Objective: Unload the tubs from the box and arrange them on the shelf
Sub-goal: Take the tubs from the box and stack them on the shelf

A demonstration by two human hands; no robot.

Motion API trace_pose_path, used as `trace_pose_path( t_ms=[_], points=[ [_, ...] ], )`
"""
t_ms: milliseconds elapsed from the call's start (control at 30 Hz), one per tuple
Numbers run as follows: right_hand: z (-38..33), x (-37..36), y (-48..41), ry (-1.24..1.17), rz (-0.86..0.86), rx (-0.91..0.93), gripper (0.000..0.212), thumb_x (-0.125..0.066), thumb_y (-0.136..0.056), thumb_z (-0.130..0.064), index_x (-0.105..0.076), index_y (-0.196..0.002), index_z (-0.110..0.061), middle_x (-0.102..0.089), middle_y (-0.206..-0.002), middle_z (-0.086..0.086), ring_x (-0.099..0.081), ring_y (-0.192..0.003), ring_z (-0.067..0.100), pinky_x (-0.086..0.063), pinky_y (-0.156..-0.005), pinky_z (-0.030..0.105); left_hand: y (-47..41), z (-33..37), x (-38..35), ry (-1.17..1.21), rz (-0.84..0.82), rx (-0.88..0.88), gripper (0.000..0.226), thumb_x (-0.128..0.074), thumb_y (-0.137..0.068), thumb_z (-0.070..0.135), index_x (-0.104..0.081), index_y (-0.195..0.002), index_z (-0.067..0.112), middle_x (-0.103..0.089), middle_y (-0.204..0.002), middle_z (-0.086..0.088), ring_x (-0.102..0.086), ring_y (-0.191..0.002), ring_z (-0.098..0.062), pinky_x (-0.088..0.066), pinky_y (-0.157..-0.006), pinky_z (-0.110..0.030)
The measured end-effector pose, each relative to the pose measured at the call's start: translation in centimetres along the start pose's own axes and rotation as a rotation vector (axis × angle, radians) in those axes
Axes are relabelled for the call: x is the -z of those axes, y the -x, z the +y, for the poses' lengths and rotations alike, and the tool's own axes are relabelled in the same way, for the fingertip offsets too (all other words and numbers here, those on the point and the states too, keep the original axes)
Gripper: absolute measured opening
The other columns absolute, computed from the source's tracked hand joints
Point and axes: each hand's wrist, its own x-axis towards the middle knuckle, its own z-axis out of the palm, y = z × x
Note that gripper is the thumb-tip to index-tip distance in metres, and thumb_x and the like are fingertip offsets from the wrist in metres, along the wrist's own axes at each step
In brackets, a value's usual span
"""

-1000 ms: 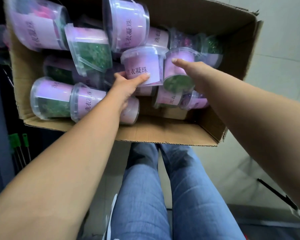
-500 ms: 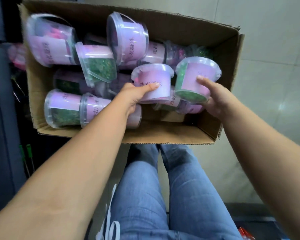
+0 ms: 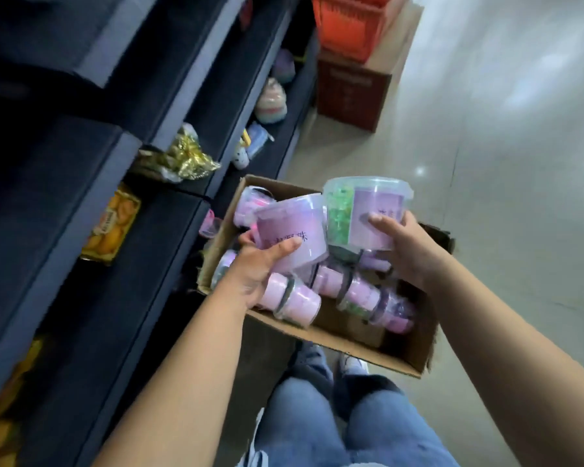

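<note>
My left hand (image 3: pixel 258 269) grips a clear tub with a purple label (image 3: pixel 294 230), held tilted above the cardboard box (image 3: pixel 368 352). A second clear tub with green beads and a purple label (image 3: pixel 361 210) is held upright in my right hand (image 3: pixel 408 247), just right of the first. Both tubs are above the box's contents. Several more purple-labelled tubs (image 3: pixel 361 294) lie on their sides in the box. The dark shelf unit (image 3: pixel 91 203) stands to the left of the box.
The shelves hold a gold foil pack (image 3: pixel 189 158), an orange-printed pack (image 3: pixel 113 224) and pastel items (image 3: pixel 270 102). A red-brown carton (image 3: pixel 351 92) with an orange basket (image 3: pixel 348 21) on it stands down the aisle. Pale tiled floor lies to the right. My jeans-clad legs (image 3: pixel 317 426) are below the box.
Both hands have lifted their tubs up out of the pile in the box. The view has swung away from the box toward the shelf and aisle.
</note>
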Motion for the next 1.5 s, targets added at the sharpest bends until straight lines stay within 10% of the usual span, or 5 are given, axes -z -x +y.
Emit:
trace_pose_path(
  t_ms=[500,633,800,1167,1500],
  points=[
    [-4.9,-25.4,13.8,0.334,-0.885,0.298,0.123,-0.086,-0.028,-0.061,-0.039,-0.131,-0.012,-0.060,-0.121,0.010,-0.062,-0.106,0.023,-0.050,-0.090,0.037,31.5,4.4,11.8,0.327,0.676,-0.693,0.125,-0.091,-0.015,0.043,-0.041,-0.125,0.012,-0.059,-0.118,-0.003,-0.059,-0.103,-0.013,-0.050,-0.078,-0.023],
    [-2.6,-32.6,19.2,0.413,-1.089,0.314,0.120,-0.086,-0.034,-0.059,-0.037,-0.134,-0.014,-0.057,-0.128,0.009,-0.058,-0.114,0.023,-0.044,-0.101,0.043,39.2,2.6,15.6,0.408,0.809,-0.795,0.076,-0.077,-0.048,0.016,-0.044,-0.116,0.020,-0.059,-0.114,0.000,-0.059,-0.098,-0.009,-0.050,-0.080,-0.022],
    [2.4,-40.2,25.9,0.467,-1.274,0.311,0.120,-0.083,-0.028,-0.064,-0.040,-0.131,-0.019,-0.061,-0.124,0.001,-0.060,-0.111,0.016,-0.047,-0.094,0.032,48.4,-1.2,21.4,0.406,0.946,-0.881,0.123,-0.091,-0.010,0.046,-0.044,-0.121,0.022,-0.060,-0.115,0.002,-0.058,-0.105,-0.011,-0.051,-0.077,-0.021],
    [13.9,-55.5,37.8,0.482,-1.445,0.299,0.116,-0.084,-0.024,-0.064,-0.047,-0.125,-0.019,-0.066,-0.114,0.001,-0.064,-0.104,0.015,-0.052,-0.084,0.029,62.9,-7.0,35.0,0.372,1.140,-0.945,0.121,-0.091,-0.007,0.044,-0.043,-0.116,0.025,-0.059,-0.114,0.003,-0.058,-0.105,-0.012,-0.050,-0.083,-0.029],
    [14.8,-66.9,36.0,0.515,-1.407,0.380,0.122,-0.086,-0.020,-0.059,-0.046,-0.126,-0.014,-0.064,-0.118,0.004,-0.063,-0.106,0.017,-0.051,-0.088,0.029,61.8,-3.4,47.9,0.230,1.274,-0.871,0.050,-0.075,-0.069,0.003,-0.051,-0.109,0.020,-0.062,-0.108,0.002,-0.058,-0.098,-0.008,-0.048,-0.079,-0.021]
  ],
)
